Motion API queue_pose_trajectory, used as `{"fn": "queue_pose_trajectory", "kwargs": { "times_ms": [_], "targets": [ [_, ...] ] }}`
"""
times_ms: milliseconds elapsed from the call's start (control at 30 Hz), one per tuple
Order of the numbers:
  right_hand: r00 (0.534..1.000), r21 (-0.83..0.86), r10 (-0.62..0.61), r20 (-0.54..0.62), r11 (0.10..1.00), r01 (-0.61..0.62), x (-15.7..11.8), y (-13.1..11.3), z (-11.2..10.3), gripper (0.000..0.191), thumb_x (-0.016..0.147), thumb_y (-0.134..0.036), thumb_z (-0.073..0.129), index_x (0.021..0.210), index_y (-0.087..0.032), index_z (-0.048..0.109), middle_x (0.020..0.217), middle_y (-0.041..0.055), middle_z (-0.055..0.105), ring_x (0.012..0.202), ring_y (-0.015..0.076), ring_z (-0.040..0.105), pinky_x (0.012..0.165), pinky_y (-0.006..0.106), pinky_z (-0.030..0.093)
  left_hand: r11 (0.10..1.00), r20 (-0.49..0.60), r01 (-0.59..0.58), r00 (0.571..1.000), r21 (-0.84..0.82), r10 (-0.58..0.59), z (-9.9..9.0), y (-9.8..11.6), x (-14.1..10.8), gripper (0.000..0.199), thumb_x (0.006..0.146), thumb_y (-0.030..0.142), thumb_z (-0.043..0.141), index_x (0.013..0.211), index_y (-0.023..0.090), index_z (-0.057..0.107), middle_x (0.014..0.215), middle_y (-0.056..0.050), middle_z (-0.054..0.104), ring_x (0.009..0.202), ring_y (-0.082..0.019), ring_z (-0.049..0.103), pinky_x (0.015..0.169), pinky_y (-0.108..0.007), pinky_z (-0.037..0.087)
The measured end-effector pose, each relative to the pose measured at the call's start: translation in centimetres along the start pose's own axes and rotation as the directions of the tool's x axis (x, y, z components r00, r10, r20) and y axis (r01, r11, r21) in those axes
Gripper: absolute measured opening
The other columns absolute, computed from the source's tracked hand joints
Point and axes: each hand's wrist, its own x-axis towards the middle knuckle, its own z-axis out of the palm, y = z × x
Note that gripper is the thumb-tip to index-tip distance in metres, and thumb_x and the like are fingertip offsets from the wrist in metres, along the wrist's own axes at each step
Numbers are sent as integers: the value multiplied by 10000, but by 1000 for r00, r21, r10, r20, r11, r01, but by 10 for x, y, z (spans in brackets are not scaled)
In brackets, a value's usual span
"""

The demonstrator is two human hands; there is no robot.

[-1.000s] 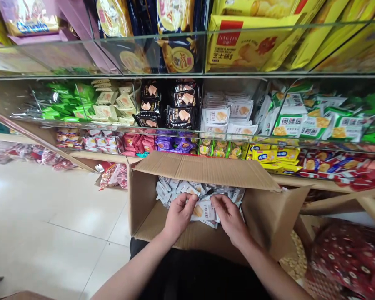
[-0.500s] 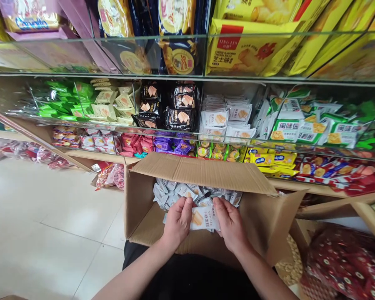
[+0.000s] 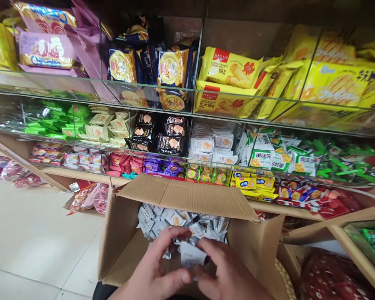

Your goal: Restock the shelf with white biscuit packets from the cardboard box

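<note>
A small white snack packet with grey print is tilted between my two hands, above the open cardboard box. My right hand has its index finger and thumb at the packet's right side and grips it there. My left hand is curved around the packet's left side, thumb and fingers apart. Its lower fingers are partly hidden. Behind my hands, a heap of matching white packets lies loose in the box.
Beyond the box flap stand glass-fronted shelves. Similar white packets are stacked in rows there, between black packets and green-and-white ones. Larger yellow bags fill the shelf above. A dark red bag sits at the right.
My view has tipped up, showing more of the upper shelf. The packet, earlier pinched flat by both hands, is now tilted, and my left hand has opened away from it.
</note>
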Motion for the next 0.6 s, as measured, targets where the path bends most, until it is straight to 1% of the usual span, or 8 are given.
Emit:
{"fn": "queue_pose_trajectory", "kwargs": {
  "times_ms": [100, 167, 233, 300, 400, 467, 533, 600],
  "targets": [
    [998, -108, -27, 53, 994, 33, 3, -12, 0, 342, 636, -137, 515, 971, -189, 563, 896, 50, 635, 857, 196, 570, 770, 278, 422, 999, 43, -49, 998, 15, 49, -1, 13, 5, 210, 741, 233, 627, 950, 226, 603, 874, -35, 637, 818, -163, 591, 740, -244, 469],
    [1000, 5, 4, 28, 1000, -4, 3, -14, 8, 255, 670, -170, 533, 924, -177, 550, 827, 27, 629, 783, 161, 573, 702, 236, 429, 999, -70, -45, 997, -3, 45, 1, 15, 8, 35, 763, 197, 596, 789, 204, 620, 747, -11, 625, 720, -131, 592, 681, -215, 468],
    [999, 133, 16, 40, 991, -21, 2, -14, 11, 167, 714, -223, 551, 875, -181, 545, 789, 2, 626, 725, 132, 570, 641, 202, 427, 999, -206, 0, 979, -53, -11, 1, 13, 8, 70, 770, 223, 587, 708, 196, 607, 684, 5, 600, 662, -117, 575, 627, -195, 460],
    [1000, 139, -1, 20, 990, -1, 4, -15, -1, 167, 767, -263, 534, 917, -194, 560, 836, 1, 638, 754, 130, 577, 664, 204, 433, 990, -292, 64, 951, -125, -99, -2, 8, 7, 111, 776, 277, 574, 704, 197, 599, 662, 13, 577, 634, -115, 552, 585, -185, 451],
    [970, -111, -72, -233, 993, 48, 25, -18, -54, 287, 842, -329, 450, 1089, -211, 535, 1023, 43, 627, 910, 170, 571, 775, 266, 432, 963, -314, 165, 922, -212, -227, -9, 0, 4, 170, 770, 356, 566, 742, 192, 599, 669, 7, 567, 611, -119, 523, 552, -192, 442],
    [874, -360, -219, -433, 931, 54, 54, -20, -102, 328, 849, -307, 430, 1136, -174, 511, 1111, 85, 590, 990, 201, 540, 840, 310, 408, 947, -274, 228, 918, -225, -286, -9, -6, 2, 219, 749, 399, 579, 736, 182, 604, 643, 5, 556, 589, -121, 504, 542, -198, 435],
    [824, -583, -262, -502, 807, -99, 89, -20, -146, 311, 833, -203, 428, 1125, -152, 521, 1097, 105, 589, 975, 212, 539, 831, 310, 402, 937, -242, 268, 916, -222, -319, -4, -13, -2, 260, 737, 436, 579, 714, 178, 607, 612, 7, 543, 578, -120, 487, 537, -197, 423],
    [817, -678, -175, -549, 665, -313, 124, -18, -178, 336, 814, -126, 408, 1127, -132, 530, 1066, 136, 591, 986, 230, 535, 822, 310, 396, 931, -240, 290, 909, -222, -340, 5, -21, -8, 298, 718, 478, 582, 688, 182, 609, 589, 12, 525, 572, -117, 468, 536, -193, 408]
  ]
}}
